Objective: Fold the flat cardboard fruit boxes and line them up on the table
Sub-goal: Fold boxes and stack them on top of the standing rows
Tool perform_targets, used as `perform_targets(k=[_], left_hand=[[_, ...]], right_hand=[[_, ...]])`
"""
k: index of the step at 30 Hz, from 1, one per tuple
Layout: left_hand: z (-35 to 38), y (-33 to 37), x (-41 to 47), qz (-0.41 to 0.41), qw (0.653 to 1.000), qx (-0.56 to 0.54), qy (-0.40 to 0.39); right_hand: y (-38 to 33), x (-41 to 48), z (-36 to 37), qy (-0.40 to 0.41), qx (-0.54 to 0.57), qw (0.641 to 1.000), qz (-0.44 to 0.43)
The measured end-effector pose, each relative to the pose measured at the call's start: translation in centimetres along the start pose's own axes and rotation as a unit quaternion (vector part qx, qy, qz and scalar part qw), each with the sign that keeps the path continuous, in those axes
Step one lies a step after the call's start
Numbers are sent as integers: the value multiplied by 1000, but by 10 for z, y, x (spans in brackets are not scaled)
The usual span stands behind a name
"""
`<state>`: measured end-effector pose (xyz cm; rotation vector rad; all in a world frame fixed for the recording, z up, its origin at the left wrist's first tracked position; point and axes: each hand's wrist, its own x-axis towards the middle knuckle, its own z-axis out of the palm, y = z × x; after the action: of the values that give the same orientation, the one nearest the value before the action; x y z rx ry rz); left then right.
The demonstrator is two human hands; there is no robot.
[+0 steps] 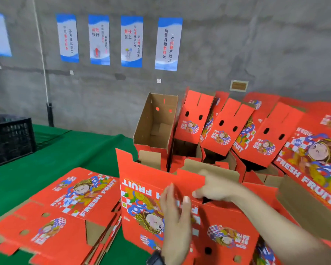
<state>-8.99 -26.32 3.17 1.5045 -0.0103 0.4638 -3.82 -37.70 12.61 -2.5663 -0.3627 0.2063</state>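
Note:
A red "FRESH FRUIT" cardboard box point(141, 203) stands upside down in front of me, partly opened, its bottom flaps up. My left hand point(177, 217) lies against its printed front face with fingers straight. My right hand point(212, 188) reaches over from the right and grips the edge of a red bottom flap point(189, 180). A stack of flat red boxes point(65, 211) lies to the left on the green table point(46, 159). Several folded boxes point(225, 129) stand in a row behind, leaning; the leftmost one point(155, 123) shows its brown inside.
A black plastic crate point(10, 138) sits at the table's far left. More flat red boxes point(313, 153) pile at the right. A grey concrete wall with blue and white posters point(132, 41) rises behind the table.

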Motion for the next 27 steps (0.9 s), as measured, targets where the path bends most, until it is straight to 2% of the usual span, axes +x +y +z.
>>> perform_targets(k=[3,5,7,10,13,15,17,19,20,21,22,25,27], left_hand=[[-24,-2,16,14,993,36,111],[-42,-1,46,8,983,55,177],[-59,-2,70,0,980,67,189],[-79,-3,89,13,984,64,168],[-91,-2,98,17,996,-2,90],[-99,-4,102,19,998,-24,58],[-104,-8,105,10,999,-32,23],[-109,-14,105,-9,999,-46,-10],[-113,-18,106,-17,998,-53,-20],[-117,-22,106,-25,998,-59,-28],[-121,-25,108,-33,996,-68,-37],[-132,-31,114,-53,991,-94,-77],[-136,-32,117,-55,988,-91,-108]], right_hand=[[31,-9,-4,62,68,996,18],[46,-14,-10,61,144,987,33],[54,-18,-15,42,187,981,44],[62,-22,-27,-6,201,978,48],[63,-21,-35,-5,206,978,35],[60,-16,-36,55,216,974,33],[54,-9,-30,164,188,968,35],[49,-1,-20,262,40,964,34],[47,0,-15,284,-40,957,37],[46,2,-12,286,-78,954,44],[46,3,-10,267,-63,960,56],[51,1,-5,157,125,976,85],[56,-3,2,76,190,974,98]])
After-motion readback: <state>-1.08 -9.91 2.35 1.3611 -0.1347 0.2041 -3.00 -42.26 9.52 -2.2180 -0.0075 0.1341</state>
